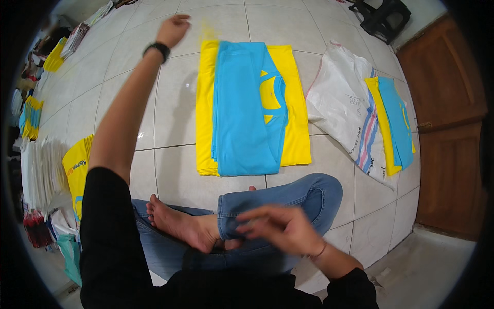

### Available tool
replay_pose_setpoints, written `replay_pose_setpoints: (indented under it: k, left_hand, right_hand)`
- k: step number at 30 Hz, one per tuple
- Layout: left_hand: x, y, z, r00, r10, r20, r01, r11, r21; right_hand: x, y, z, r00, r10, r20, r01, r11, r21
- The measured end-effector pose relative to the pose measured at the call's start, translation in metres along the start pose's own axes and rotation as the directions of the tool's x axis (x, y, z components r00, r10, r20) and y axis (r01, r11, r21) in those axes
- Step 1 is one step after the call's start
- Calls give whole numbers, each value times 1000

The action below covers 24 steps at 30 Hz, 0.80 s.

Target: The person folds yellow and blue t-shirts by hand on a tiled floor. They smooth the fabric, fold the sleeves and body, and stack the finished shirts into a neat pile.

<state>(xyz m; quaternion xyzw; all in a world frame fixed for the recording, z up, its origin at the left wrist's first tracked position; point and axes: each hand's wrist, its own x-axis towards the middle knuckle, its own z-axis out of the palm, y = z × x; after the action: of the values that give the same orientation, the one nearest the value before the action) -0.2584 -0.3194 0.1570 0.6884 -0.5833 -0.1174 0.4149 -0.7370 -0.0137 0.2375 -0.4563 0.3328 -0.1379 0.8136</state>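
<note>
In front of my crossed legs, a yellow and light blue shirt (243,112) lies folded in a long strip on the floor, its round collar facing right. Yellow cloth (299,127) shows flat beneath it on both sides. A blurred yellow edge appears at the strip's far left corner. My left hand (175,29) is stretched out beyond that corner, apart from the cloth; its fingers are loosely curled and nothing shows in them. Over my right shin, my blurred right hand (283,230) hovers with fingers spread and nothing in them.
A white woven sack (339,85) lies to the right, with a folded yellow and blue shirt (395,123) on it. Stacked white garments (42,174) and yellow ones (75,166) line the left side. A black plastic stool (386,19) stands near a wooden door (447,127).
</note>
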Motion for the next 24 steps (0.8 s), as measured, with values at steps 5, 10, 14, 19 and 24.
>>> replay_pose_setpoints:
  k: [5, 10, 14, 19, 24]
  left_hand:
    - [-177, 106, 124, 864, 170, 473, -24, 954, -298]
    - [-309, 136, 196, 745, 102, 659, 151, 937, -316]
    - [-361, 164, 213, 829, 100, 551, -67, 995, -81]
    - [-371, 153, 219, 886, 159, 436, -141, 987, -74]
    - [-374, 151, 214, 898, 158, 410, -134, 987, -87]
  right_hand:
    - [59, -7, -174, 681, -510, -526, 30, 737, -676]
    - [137, 44, -257, 801, -14, -598, -533, 437, -724]
    - [136, 67, -269, 913, 20, -408, -335, 608, -719]
    - [141, 63, -264, 871, 197, -450, -418, 779, -467]
    - [127, 47, -236, 959, -156, -238, -5, 825, -564]
